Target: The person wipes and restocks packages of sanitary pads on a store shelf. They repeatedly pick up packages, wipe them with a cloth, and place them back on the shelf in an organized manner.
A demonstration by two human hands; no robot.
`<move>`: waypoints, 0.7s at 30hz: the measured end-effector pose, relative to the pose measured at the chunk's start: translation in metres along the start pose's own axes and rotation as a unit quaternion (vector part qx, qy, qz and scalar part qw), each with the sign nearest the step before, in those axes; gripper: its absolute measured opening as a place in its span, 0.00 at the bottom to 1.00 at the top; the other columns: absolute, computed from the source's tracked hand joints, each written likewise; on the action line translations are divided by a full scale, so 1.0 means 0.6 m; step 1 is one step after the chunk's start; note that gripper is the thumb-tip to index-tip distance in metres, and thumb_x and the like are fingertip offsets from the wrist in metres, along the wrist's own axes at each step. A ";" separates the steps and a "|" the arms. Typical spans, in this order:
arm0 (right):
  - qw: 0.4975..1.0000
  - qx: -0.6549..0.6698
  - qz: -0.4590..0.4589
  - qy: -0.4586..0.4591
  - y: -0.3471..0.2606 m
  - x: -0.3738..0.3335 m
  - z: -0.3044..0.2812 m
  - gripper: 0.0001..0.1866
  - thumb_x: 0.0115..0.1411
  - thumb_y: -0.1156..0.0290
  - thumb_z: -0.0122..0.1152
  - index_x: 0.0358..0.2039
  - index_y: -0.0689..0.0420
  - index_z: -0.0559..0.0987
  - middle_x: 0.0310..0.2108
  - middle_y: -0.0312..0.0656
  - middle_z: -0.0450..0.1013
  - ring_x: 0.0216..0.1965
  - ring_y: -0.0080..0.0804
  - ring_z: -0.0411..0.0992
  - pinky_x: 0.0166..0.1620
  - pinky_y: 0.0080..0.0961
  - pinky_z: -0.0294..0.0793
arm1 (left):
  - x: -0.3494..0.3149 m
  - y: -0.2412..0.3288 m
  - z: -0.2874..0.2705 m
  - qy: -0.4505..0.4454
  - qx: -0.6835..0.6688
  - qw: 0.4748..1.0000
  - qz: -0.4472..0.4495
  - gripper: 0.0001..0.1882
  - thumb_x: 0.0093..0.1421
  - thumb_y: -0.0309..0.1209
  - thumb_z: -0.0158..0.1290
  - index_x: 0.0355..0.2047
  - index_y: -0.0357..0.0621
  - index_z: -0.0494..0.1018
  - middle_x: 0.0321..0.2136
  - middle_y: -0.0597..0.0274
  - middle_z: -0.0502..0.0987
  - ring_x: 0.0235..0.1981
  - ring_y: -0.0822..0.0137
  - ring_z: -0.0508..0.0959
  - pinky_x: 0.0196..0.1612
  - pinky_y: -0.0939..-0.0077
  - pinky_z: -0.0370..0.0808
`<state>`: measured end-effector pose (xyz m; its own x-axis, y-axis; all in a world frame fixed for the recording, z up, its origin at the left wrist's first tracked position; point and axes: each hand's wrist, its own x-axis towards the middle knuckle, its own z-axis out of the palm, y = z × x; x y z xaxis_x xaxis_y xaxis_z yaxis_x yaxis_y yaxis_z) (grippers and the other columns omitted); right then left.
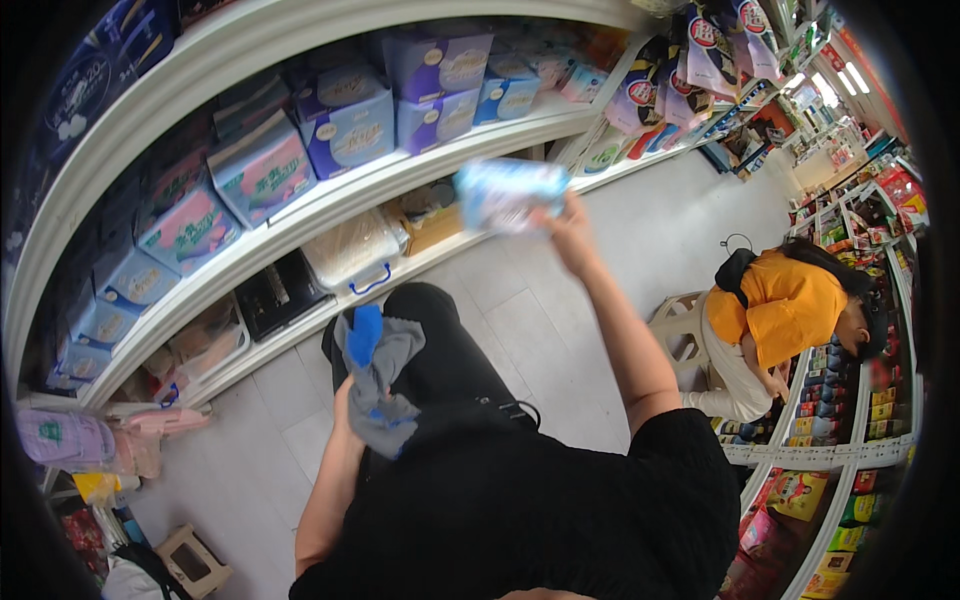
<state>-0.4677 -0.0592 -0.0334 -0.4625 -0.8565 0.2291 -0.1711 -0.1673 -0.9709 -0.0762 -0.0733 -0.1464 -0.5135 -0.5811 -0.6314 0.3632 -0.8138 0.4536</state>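
My right hand (568, 238) is closed on the near right corner of a light blue and white pack (508, 196), blurred by motion. The pack is held out in front of the lower shelf, above the floor. Down by my thigh, my left hand (345, 418) grips a grey and blue cloth (385, 375), which drapes over my dark trousers. Most of that hand's fingers are hidden by the cloth. Beyond both hands, light blue packs (352, 130), purple packs (437, 118) and pink-fronted packs (262, 175) stand in a row on a white shelf (395, 165).
Below that shelf are a clear plastic bin (352, 245), a black box (280, 293) and a cardboard box (430, 215). Hanging packs (690, 75) are at the far right. A person in an orange top (780, 300) sits on a stool (680, 325) facing the right-hand shelves.
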 end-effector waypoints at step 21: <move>0.880 -0.432 0.022 0.197 0.093 0.402 -0.204 0.30 0.50 0.69 0.54 0.54 0.65 0.60 0.41 0.60 0.69 0.45 0.54 0.68 0.47 0.39 0.67 | -0.022 -0.011 -0.014 -0.061 0.158 0.977 0.126 0.12 0.58 0.26 0.45 0.42 0.36 0.65 0.30 0.57 0.72 0.27 0.63 0.75 0.31 0.69 0.75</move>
<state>-0.6951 -0.2155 -0.0241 -0.7220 -0.5888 0.3634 -0.6637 0.4409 -0.6042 -0.0653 -0.0600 -0.1463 -0.5348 -0.7422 -0.4038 0.2416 -0.5923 0.7686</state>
